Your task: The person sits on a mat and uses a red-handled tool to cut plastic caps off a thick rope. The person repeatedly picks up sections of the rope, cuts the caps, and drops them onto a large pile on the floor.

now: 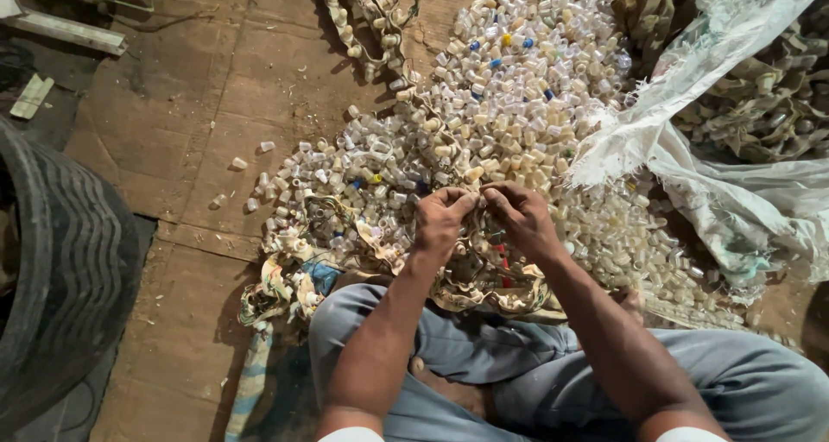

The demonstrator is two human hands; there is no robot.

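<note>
My left hand point(442, 222) and my right hand point(522, 217) meet fingertip to fingertip over a tangle of beige torn strips point(484, 282) that lies in front of my knees. Both hands pinch a small pale piece between them; what it is I cannot tell. A big heap of small clear and cream plastic bottle necks point(492, 97), with a few blue and yellow ones among them, spreads over the floor just beyond my hands. I sit cross-legged in grey-blue trousers point(484, 347).
A torn white woven sack point(691, 131) lies at the right with more strips and pieces in it. A black tyre point(60, 269) stands at the left. Brown cardboard sheets point(190, 105) cover the floor. More strips point(367, 15) lie at the top.
</note>
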